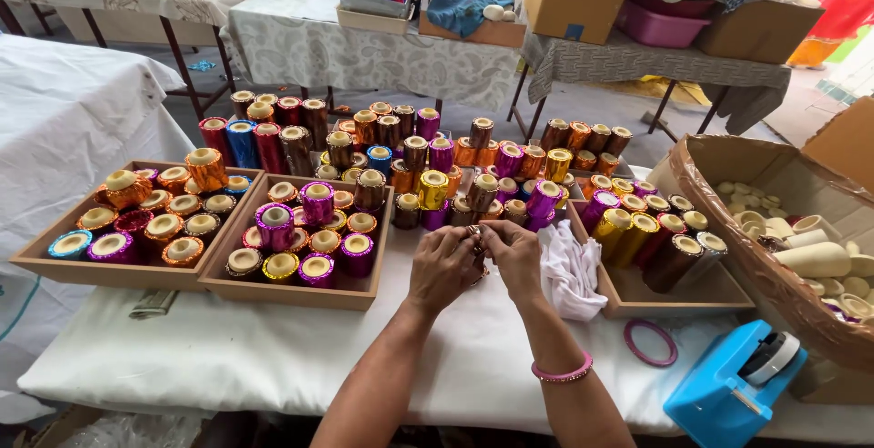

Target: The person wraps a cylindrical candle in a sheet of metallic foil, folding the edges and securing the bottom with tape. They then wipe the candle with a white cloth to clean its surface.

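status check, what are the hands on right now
Left hand and right hand together, pinching a small metallic piece. White cloth beside right hand. Foil-wrapped cylinders just beyond, nothing between.

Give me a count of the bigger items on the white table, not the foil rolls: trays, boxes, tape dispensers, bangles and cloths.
Wooden trays: 3
Cardboard box of plain cores: 1
Blue tape dispenser: 1
Loose pink bangle: 1
White cloth: 1
Total: 7

Bare forearms; pink bangle [562, 374] on right wrist.
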